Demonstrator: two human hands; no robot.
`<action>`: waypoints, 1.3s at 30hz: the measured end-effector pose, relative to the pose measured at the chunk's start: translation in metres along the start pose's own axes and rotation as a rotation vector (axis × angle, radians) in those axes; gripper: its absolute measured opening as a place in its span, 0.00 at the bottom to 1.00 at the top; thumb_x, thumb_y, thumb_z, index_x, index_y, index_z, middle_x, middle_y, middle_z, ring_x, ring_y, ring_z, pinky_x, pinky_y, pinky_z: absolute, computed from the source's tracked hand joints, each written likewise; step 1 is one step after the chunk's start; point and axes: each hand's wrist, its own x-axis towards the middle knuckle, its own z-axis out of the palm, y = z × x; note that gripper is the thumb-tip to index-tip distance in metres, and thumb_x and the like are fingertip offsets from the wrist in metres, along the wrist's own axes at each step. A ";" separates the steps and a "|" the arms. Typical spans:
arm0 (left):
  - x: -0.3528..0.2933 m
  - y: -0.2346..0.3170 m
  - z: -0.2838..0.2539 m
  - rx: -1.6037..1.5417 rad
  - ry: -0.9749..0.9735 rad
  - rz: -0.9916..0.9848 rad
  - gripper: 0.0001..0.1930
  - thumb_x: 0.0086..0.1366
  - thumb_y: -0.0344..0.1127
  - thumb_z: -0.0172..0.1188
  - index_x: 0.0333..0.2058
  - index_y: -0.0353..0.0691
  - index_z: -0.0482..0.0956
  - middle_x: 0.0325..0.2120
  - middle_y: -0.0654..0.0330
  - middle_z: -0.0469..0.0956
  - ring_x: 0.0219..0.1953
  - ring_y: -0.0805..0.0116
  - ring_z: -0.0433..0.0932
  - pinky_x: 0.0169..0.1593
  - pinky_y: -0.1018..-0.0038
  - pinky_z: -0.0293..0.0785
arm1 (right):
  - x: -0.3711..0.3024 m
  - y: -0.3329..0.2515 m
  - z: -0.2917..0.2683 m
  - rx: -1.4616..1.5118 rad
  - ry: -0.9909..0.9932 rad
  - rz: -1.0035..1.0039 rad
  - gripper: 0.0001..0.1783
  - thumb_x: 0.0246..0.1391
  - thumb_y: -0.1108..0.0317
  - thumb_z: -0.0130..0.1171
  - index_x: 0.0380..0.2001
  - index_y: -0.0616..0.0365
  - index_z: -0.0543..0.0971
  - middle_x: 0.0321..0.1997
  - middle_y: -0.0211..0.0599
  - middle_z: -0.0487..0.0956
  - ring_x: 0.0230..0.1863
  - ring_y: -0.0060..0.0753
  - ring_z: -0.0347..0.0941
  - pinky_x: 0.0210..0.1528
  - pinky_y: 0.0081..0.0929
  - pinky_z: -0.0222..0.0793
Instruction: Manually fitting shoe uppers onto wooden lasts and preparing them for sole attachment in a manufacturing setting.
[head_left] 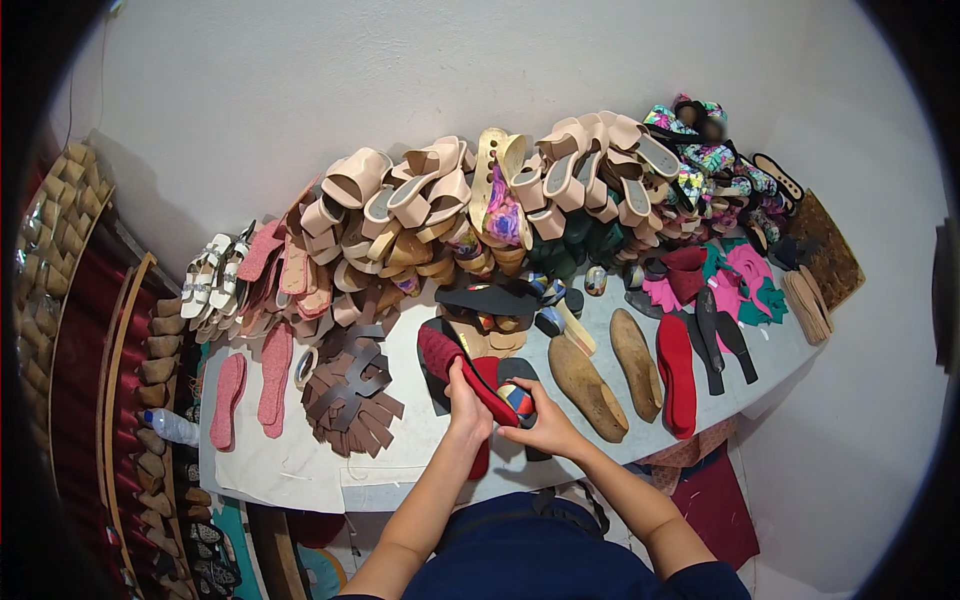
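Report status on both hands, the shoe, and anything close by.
Left fingers closed on red shoe. Right fingers around multicoloured piece. Wooden last close by, just right.

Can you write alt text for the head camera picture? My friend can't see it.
A person's left hand holds a red shoe and the right hand grips a colourful heel, over a crowded table. Wooden foot shapes lie to the right; beige sandals are piled behind.

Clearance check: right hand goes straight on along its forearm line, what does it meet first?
The multicoloured heel piece, which the right hand seems to grip; beyond it, probably the red shoe, though depth is unclear.
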 end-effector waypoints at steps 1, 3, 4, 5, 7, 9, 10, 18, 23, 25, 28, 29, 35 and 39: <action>0.002 -0.001 0.002 0.036 0.042 0.022 0.23 0.58 0.54 0.44 0.41 0.39 0.63 0.37 0.58 0.70 0.42 0.65 0.70 0.49 0.68 0.64 | 0.001 0.006 0.001 -0.024 0.009 0.022 0.39 0.35 0.62 0.65 0.50 0.62 0.58 0.48 0.46 0.66 0.47 0.34 0.66 0.49 0.26 0.60; 0.000 0.000 0.012 0.098 0.036 0.044 0.25 0.57 0.56 0.45 0.43 0.41 0.58 0.39 0.58 0.67 0.44 0.66 0.67 0.50 0.67 0.62 | 0.002 0.013 0.004 0.003 0.059 0.060 0.38 0.35 0.64 0.65 0.50 0.62 0.58 0.47 0.46 0.66 0.47 0.33 0.66 0.49 0.26 0.61; -0.002 0.001 0.017 0.100 0.036 0.041 0.25 0.57 0.56 0.45 0.43 0.41 0.58 0.39 0.58 0.67 0.44 0.66 0.67 0.50 0.67 0.62 | 0.002 0.016 0.005 0.027 0.105 0.096 0.38 0.35 0.66 0.65 0.50 0.61 0.58 0.47 0.46 0.66 0.46 0.33 0.66 0.49 0.25 0.61; -0.005 0.001 0.021 0.104 0.043 0.061 0.25 0.57 0.55 0.45 0.43 0.41 0.59 0.39 0.58 0.67 0.44 0.66 0.67 0.50 0.67 0.62 | 0.003 0.016 0.006 0.030 0.104 0.097 0.38 0.35 0.66 0.65 0.50 0.61 0.58 0.47 0.46 0.66 0.46 0.33 0.66 0.49 0.25 0.61; -0.005 0.000 0.025 0.108 0.054 0.080 0.24 0.57 0.54 0.45 0.43 0.41 0.59 0.39 0.58 0.67 0.44 0.66 0.66 0.50 0.67 0.62 | 0.005 0.016 0.008 0.122 0.167 0.121 0.37 0.35 0.68 0.63 0.49 0.62 0.58 0.46 0.46 0.67 0.47 0.35 0.66 0.48 0.26 0.61; -0.005 -0.003 0.027 0.126 0.015 0.160 0.21 0.60 0.50 0.39 0.42 0.38 0.63 0.41 0.56 0.68 0.47 0.64 0.66 0.54 0.66 0.58 | 0.006 0.021 0.011 0.187 0.197 0.123 0.35 0.35 0.70 0.62 0.49 0.62 0.58 0.45 0.45 0.67 0.46 0.32 0.66 0.47 0.25 0.62; -0.005 -0.005 0.027 0.126 0.016 0.159 0.21 0.60 0.50 0.39 0.42 0.38 0.63 0.41 0.56 0.68 0.47 0.64 0.66 0.54 0.66 0.58 | 0.007 0.025 0.012 0.251 0.226 0.124 0.34 0.35 0.73 0.61 0.49 0.61 0.59 0.44 0.43 0.67 0.45 0.30 0.66 0.46 0.24 0.63; -0.013 0.003 -0.003 -0.355 -0.269 -0.048 0.37 0.54 0.61 0.41 0.49 0.32 0.54 0.50 0.50 0.61 0.54 0.55 0.58 0.58 0.61 0.50 | 0.012 0.026 -0.005 0.790 0.249 0.147 0.34 0.36 0.80 0.58 0.49 0.62 0.58 0.43 0.38 0.67 0.44 0.25 0.66 0.46 0.23 0.64; -0.001 0.021 -0.001 -0.415 -0.237 0.012 0.37 0.54 0.67 0.34 0.50 0.43 0.62 0.49 0.59 0.65 0.52 0.59 0.62 0.56 0.61 0.54 | 0.004 0.026 -0.008 1.021 0.146 0.246 0.33 0.37 0.82 0.56 0.50 0.61 0.58 0.44 0.38 0.67 0.45 0.28 0.66 0.48 0.25 0.63; 0.002 0.030 -0.003 -0.399 -0.214 0.050 0.37 0.53 0.68 0.34 0.51 0.43 0.62 0.49 0.59 0.65 0.52 0.60 0.62 0.56 0.62 0.54 | -0.001 0.024 -0.005 1.084 0.133 0.288 0.32 0.38 0.82 0.55 0.50 0.61 0.58 0.44 0.39 0.67 0.46 0.28 0.66 0.49 0.25 0.62; 0.000 0.038 0.008 -0.345 -0.256 0.107 0.38 0.52 0.69 0.35 0.52 0.44 0.61 0.50 0.59 0.64 0.52 0.60 0.62 0.56 0.62 0.54 | -0.007 0.023 -0.002 1.189 0.114 0.352 0.31 0.39 0.81 0.55 0.49 0.60 0.58 0.46 0.39 0.66 0.48 0.28 0.65 0.49 0.26 0.62; 0.000 0.040 0.008 -0.333 -0.231 0.130 0.38 0.53 0.69 0.35 0.52 0.44 0.60 0.50 0.58 0.64 0.52 0.60 0.62 0.56 0.62 0.54 | -0.008 0.019 -0.002 1.229 0.109 0.400 0.30 0.40 0.80 0.55 0.49 0.60 0.58 0.46 0.39 0.66 0.48 0.29 0.64 0.49 0.26 0.62; 0.007 0.050 0.006 -0.257 -0.233 0.224 0.40 0.52 0.69 0.36 0.52 0.41 0.59 0.49 0.56 0.65 0.50 0.57 0.64 0.55 0.62 0.57 | -0.022 0.018 0.011 1.353 0.011 0.528 0.26 0.44 0.75 0.54 0.47 0.60 0.59 0.47 0.39 0.66 0.47 0.32 0.65 0.48 0.28 0.63; 0.006 0.054 0.012 -0.245 -0.351 0.195 0.41 0.51 0.70 0.37 0.51 0.38 0.60 0.47 0.54 0.66 0.48 0.54 0.66 0.53 0.62 0.59 | -0.024 0.010 0.020 1.398 -0.032 0.549 0.25 0.45 0.72 0.54 0.48 0.59 0.60 0.47 0.40 0.66 0.47 0.33 0.65 0.49 0.30 0.62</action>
